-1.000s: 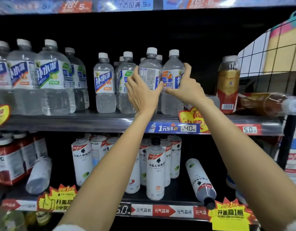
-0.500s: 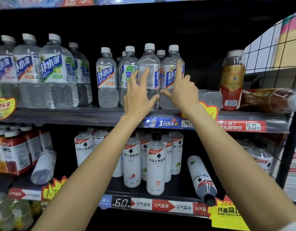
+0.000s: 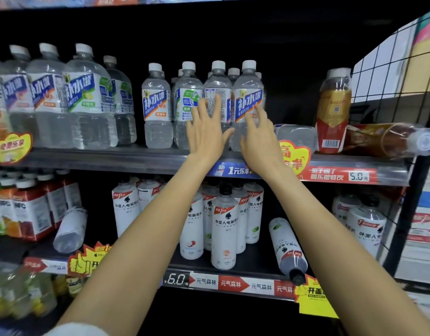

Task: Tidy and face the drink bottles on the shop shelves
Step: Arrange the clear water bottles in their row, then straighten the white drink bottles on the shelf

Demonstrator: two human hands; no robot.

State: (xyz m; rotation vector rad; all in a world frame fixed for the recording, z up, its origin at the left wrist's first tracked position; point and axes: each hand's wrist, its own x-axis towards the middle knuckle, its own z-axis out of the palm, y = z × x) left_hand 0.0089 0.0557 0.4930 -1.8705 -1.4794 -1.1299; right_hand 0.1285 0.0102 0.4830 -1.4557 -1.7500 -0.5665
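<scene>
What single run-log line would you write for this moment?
left hand: open, at clear bottle | right hand: open, at blue-label bottle | fallen white bottle: lying on lower shelf

The left hand (image 3: 206, 128) covers the lower label of the third small clear bottle (image 3: 218, 93), and the right hand (image 3: 260, 134) covers the lower half of the fourth clear bottle (image 3: 248, 93). Both hands are blurred, so contact with the bottles is not clear. The yellow bottles (image 3: 20, 294) at bottom left are blurred and cut by the edge. The lying brown bottle (image 3: 388, 139) is blurred at its cap.
</scene>
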